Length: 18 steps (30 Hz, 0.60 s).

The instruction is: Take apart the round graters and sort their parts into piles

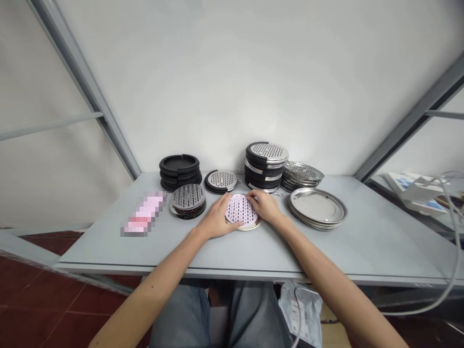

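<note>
In the head view, a round grater plate [240,210] with rows of dark slots and a pinkish sheen rests in a shiny round metal dish [250,227] on the table. My left hand [219,218] grips the left side of these stacked parts, thumb along the near rim and fingers at the far edge. Bent fingers of my right hand [266,205] press together at the upper right edge of the grater plate; their tips are partly hidden. Just left of my left hand stands a stack of slotted grater plates [188,197]. Right of my right hand is a pile of metal dishes [318,207].
Black rings [180,169] are stacked at the back left. One black-rimmed perforated disc [222,181] lies behind my hands, beside a taller stack of similar discs [267,164]. More metal discs [303,175] sit behind the dishes. A blurred pink item [145,215] lies left; a white cable [453,261] hangs right.
</note>
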Each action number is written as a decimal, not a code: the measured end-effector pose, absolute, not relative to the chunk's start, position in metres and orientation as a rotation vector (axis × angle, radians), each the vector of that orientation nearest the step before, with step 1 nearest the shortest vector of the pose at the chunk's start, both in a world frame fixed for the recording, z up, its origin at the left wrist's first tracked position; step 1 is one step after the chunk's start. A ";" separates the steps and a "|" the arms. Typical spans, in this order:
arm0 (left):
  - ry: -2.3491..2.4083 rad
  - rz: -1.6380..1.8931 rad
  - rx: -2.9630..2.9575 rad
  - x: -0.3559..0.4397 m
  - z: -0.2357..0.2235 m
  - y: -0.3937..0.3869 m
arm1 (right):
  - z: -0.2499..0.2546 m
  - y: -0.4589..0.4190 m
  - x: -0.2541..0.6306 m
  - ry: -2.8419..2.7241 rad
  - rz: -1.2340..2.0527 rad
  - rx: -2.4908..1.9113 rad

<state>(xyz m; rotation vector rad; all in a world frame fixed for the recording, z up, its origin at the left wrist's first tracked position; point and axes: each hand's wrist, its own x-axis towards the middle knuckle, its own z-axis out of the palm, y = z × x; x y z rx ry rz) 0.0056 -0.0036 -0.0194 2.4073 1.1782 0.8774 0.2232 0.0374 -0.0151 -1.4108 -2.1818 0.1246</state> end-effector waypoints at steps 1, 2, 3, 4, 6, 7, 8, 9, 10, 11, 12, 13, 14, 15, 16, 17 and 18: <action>1.158 0.841 2.417 0.006 -0.019 -0.004 | -0.016 0.038 0.224 -2.168 0.145 -1.407; 1.139 0.823 2.421 0.006 -0.020 -0.004 | -0.016 0.038 0.224 -2.158 0.167 -1.400; 1.120 0.819 2.421 0.005 -0.019 -0.004 | -0.016 0.039 0.224 -2.151 0.189 -1.392; 1.105 0.823 2.421 0.005 -0.019 -0.003 | -0.016 0.039 0.225 -2.145 0.209 -1.385; 1.085 0.833 2.421 0.005 -0.019 -0.003 | -0.017 0.039 0.225 -2.141 0.243 -1.371; 1.075 0.832 2.422 0.005 -0.019 -0.003 | -0.017 0.040 0.225 -2.141 0.255 -1.361; 1.065 0.826 2.425 0.004 -0.019 -0.002 | -0.017 0.040 0.226 -2.143 0.263 -1.351; 1.057 0.820 2.428 0.004 -0.019 -0.002 | -0.017 0.041 0.226 -2.148 0.269 -1.340; 1.051 0.812 2.431 0.003 -0.019 -0.002 | -0.016 0.041 0.226 -2.155 0.274 -1.327; 1.047 0.804 2.433 0.003 -0.020 -0.001 | -0.016 0.042 0.227 -2.167 0.281 -1.310; 1.045 0.797 2.434 0.002 -0.020 -0.001 | -0.016 0.042 0.227 -2.180 0.288 -1.292; 1.043 0.789 2.434 0.002 -0.020 -0.001 | -0.015 0.043 0.228 -2.190 0.295 -1.275; 1.043 0.779 2.431 0.001 -0.020 -0.001 | -0.015 0.043 0.228 -2.197 0.304 -1.259; 1.043 0.771 2.425 0.001 -0.020 -0.001 | -0.014 0.043 0.228 -2.202 0.312 -1.246; 1.043 0.765 2.418 0.001 -0.020 -0.001 | -0.014 0.043 0.229 -2.203 0.316 -1.236; 1.043 0.763 2.412 0.000 -0.020 -0.001 | -0.013 0.044 0.229 -2.200 0.316 -1.230; 1.042 0.764 2.406 0.000 -0.020 -0.001 | -0.013 0.044 0.229 -2.196 0.314 -1.227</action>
